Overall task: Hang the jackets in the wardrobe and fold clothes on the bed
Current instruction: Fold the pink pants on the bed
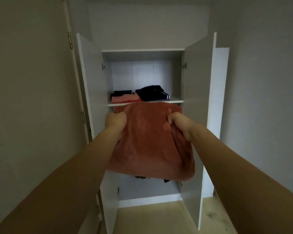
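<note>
I hold a folded rust-red fleecy garment (149, 142) up in front of the open white wardrobe (195, 115), both arms stretched forward. Its long axis runs away from me, from the rounded near edge hanging low toward my body up to the far edge, which points at the front lip of the white wardrobe shelf (174, 100) and sits just below it. The bundle tilts, far end higher than near end. The fabric looks soft and plush, a flat thick pad with rounded corners, slightly wider at the near end, with faint darker patches on its top surface.

My left hand (115, 121) grips the left side near the far corner, fingers curled over the edge. My right hand (179, 123) grips the right side the same way, thumb and fingers bunching the cloth into a deep fold that runs down that side.

On the shelf lie a pink folded top (124, 98) with a dark folded piece (123, 92) behind it, and beside them on the right a navy folded garment with white stripes (153, 92). Below the bundle, bits of dark hanging clothing (139, 177) show inside the lower compartment. Both doors stand open.
</note>
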A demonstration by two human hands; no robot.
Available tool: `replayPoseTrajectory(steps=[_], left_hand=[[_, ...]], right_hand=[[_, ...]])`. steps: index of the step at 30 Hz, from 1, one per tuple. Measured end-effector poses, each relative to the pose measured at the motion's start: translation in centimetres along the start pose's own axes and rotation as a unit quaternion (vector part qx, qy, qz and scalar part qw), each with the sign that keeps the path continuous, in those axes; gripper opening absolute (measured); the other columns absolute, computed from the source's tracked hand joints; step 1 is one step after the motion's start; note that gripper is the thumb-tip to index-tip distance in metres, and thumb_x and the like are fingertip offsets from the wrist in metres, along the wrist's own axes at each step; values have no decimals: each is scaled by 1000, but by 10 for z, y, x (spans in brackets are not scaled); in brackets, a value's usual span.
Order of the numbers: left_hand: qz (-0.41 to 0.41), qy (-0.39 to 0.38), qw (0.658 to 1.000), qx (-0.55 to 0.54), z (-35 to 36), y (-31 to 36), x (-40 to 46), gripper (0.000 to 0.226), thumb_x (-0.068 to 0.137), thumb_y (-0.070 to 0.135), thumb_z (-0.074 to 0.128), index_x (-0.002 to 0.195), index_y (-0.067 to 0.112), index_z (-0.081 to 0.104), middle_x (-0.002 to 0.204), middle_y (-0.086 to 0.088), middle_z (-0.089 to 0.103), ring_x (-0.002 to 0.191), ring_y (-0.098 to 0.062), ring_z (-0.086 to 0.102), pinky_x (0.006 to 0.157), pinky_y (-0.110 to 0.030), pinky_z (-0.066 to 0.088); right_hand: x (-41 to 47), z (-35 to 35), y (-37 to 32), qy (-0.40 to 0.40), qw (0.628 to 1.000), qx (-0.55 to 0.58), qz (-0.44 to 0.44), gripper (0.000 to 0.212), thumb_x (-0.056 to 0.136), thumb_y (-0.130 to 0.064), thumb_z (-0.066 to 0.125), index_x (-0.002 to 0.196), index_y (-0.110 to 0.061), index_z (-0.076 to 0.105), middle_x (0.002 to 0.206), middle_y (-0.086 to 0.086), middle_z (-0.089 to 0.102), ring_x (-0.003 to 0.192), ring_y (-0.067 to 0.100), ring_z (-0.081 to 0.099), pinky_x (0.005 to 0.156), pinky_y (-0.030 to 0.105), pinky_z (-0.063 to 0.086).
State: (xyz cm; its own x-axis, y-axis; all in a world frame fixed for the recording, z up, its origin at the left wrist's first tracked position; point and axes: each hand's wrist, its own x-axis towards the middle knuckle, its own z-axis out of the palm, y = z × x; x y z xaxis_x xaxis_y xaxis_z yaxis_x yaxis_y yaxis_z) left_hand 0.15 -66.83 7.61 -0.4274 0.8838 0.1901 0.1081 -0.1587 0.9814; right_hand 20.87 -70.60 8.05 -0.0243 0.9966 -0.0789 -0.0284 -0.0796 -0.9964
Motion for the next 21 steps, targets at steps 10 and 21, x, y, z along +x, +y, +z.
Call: replayPoseTrajectory(steps=[10,21], left_hand=[[21,-17,1000,-4,111,-7,281,9,88,14,59,80,9,61,90,-8,66,95,-27,63,82,-35,56],[39,27,999,17,250,12,573,37,91,13,57,124,-3,55,114,-18,64,87,-28,61,78,-34,52]], right_hand=[[280,17,-53,47,997,-51,-35,28,83,-3,52,108,-2,64,82,17,68,69,28,64,68,38,58],[613,9,-128,36,987,-33,-151,29,100,-22,47,124,-9,58,87,4,65,71,17,63,41,19,47]])
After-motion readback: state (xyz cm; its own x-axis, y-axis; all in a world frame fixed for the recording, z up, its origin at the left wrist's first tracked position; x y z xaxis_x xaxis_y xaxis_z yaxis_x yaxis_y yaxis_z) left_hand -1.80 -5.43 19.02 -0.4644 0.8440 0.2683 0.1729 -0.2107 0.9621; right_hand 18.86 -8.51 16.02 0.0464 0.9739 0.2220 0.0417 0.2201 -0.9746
